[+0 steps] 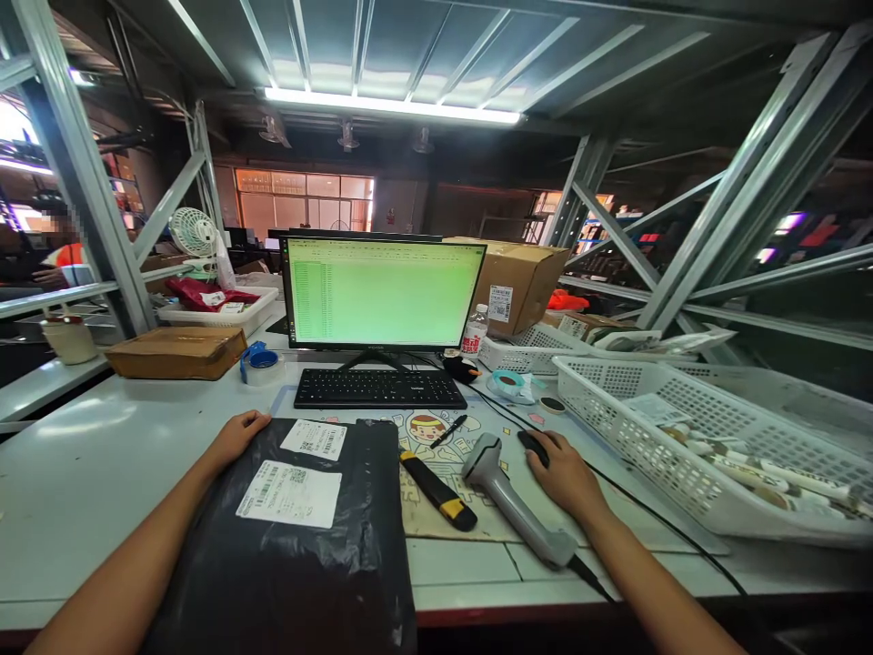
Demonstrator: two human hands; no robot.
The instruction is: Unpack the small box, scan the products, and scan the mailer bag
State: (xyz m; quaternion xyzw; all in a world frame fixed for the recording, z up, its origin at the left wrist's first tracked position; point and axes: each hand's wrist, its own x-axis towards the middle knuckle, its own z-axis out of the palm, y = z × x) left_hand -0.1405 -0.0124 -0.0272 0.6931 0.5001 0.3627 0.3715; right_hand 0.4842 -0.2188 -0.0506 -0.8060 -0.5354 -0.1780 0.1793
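Note:
A black plastic mailing bag (368, 509) with two white labels lies at the front, partly over the table's front edge. My left hand (238, 438) is closed on its upper left edge. On the right, my right hand (566, 475) rests over a black computer mouse (534, 447), fingers curved around it. Between the bag and that hand lie a grey barcode scanner (511, 500), a black and yellow utility knife (440, 491) and a black pen (448, 431). Behind them stand a black keyboard (378, 389) and a monitor (386, 291) with a spreadsheet on a green screen.
White plastic baskets (634, 437) holding rolls and labels line the right side. A flat cardboard box (175, 353) and blue tape (260, 361) sit at the left. Behind the monitor are a large carton (522, 277) and a bottle (476, 332). Metal rack posts (85, 173) frame the table.

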